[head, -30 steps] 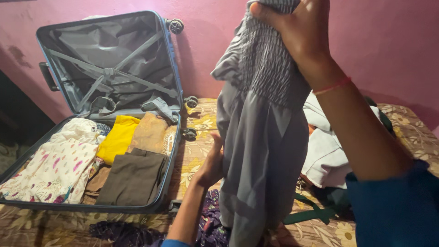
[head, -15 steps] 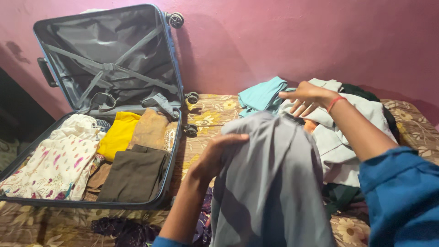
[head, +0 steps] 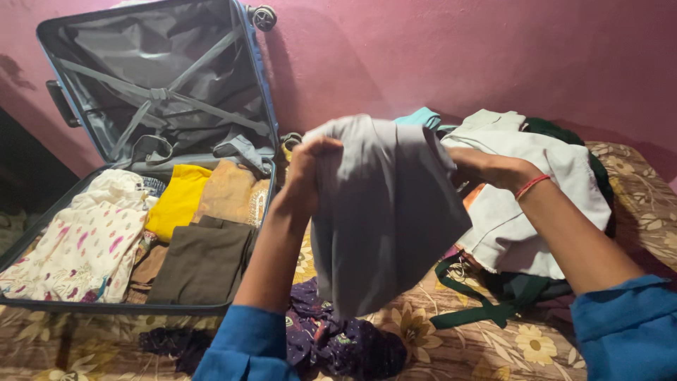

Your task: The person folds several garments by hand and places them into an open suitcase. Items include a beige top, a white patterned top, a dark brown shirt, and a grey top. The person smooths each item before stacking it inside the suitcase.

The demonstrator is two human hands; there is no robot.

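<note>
A grey garment hangs folded over between both hands above the bed. My left hand grips its left upper edge. My right hand, with a red thread at the wrist, grips its right edge, fingers partly hidden behind the cloth. An open blue suitcase lies to the left, its lid propped against the pink wall. Inside are folded clothes: a white floral piece, a yellow one, a tan one and a dark olive one.
A heap of clothes sits at the right on the floral bedspread: a white garment, a teal piece and dark green cloth with straps. A purple patterned cloth lies under the grey garment.
The grey garment was held high and hanging long by my right hand; both hands have brought it down and folded it shorter at chest height.
</note>
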